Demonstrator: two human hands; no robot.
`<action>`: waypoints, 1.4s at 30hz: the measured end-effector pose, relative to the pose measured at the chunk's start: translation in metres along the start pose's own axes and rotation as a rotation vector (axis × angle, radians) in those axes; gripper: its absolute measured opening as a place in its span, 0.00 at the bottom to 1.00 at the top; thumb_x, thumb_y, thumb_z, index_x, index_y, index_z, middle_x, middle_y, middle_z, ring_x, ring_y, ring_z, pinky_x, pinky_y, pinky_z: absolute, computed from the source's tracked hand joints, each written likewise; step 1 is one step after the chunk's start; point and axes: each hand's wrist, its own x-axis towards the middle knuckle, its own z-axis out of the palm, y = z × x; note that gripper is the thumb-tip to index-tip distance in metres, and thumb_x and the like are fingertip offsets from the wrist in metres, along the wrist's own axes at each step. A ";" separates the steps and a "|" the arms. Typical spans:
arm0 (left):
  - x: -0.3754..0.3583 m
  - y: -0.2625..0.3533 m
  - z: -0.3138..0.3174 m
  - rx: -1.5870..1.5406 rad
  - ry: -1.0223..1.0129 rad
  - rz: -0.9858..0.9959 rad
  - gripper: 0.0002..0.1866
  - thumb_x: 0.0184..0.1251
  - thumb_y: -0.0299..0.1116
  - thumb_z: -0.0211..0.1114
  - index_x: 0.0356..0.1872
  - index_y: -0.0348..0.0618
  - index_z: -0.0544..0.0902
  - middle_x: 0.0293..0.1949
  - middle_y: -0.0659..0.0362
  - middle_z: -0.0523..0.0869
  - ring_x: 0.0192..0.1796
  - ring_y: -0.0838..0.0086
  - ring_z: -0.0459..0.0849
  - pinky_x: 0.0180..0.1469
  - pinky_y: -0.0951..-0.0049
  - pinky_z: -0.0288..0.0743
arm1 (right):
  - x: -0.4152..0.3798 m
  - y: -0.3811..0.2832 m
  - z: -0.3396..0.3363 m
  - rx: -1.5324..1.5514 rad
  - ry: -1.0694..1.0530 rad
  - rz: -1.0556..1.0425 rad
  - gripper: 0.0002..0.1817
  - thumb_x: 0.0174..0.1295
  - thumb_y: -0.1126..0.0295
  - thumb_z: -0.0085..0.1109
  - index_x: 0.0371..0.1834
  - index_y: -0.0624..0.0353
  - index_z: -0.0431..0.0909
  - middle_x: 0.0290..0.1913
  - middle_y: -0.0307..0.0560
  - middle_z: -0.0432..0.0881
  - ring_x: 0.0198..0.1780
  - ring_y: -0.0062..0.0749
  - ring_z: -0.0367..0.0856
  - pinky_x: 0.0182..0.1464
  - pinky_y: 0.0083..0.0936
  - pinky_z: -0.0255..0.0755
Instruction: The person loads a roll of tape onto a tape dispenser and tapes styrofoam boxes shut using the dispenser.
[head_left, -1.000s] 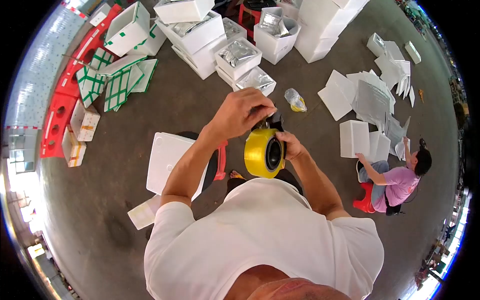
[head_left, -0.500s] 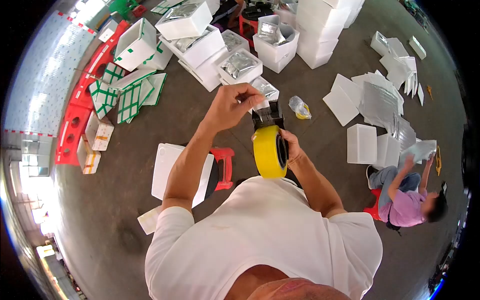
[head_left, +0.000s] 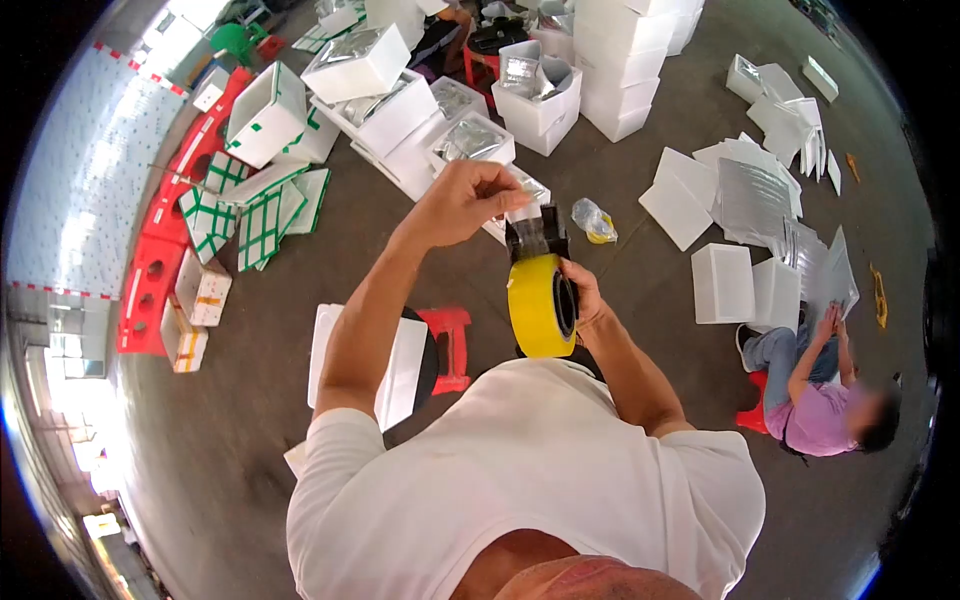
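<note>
My right hand (head_left: 588, 295) is closed round a tape dispenser (head_left: 552, 228) that carries a thick yellow roll of tape (head_left: 537, 305). The dispenser's black cutting end points away from my chest. Just to its upper left, my left hand (head_left: 462, 205) is closed in a pinch on the free end of the tape (head_left: 524, 212), which looks clear and whitish. Beyond my hands stands an open white foam box (head_left: 472, 150) with silver foil lining inside. A crumpled clear plastic wrap with yellow in it (head_left: 594, 220) lies on the floor to the right.
White foam boxes (head_left: 620, 70) are stacked ahead. Green-taped foam panels (head_left: 265, 215) lie by a red barrier (head_left: 150, 265) at left. A red stool (head_left: 448, 348) and white lid (head_left: 402, 375) sit beside me. At right, a seated person (head_left: 815, 400) handles a silver sheet (head_left: 836, 275).
My hands keep nearly the same hold on the dispenser and tape. The view has shifted slightly. At right, the other person's silver sheet has swung from lying flat to upright.
</note>
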 end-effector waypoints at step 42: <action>-0.017 0.001 0.055 -0.099 0.233 0.118 0.08 0.68 0.30 0.66 0.37 0.34 0.82 0.29 0.64 0.84 0.31 0.86 0.77 0.32 0.82 0.70 | -0.058 -0.008 0.018 -0.181 0.197 -0.166 0.27 0.59 0.58 0.62 0.57 0.66 0.73 0.44 0.49 0.84 0.39 0.30 0.86 0.41 0.25 0.83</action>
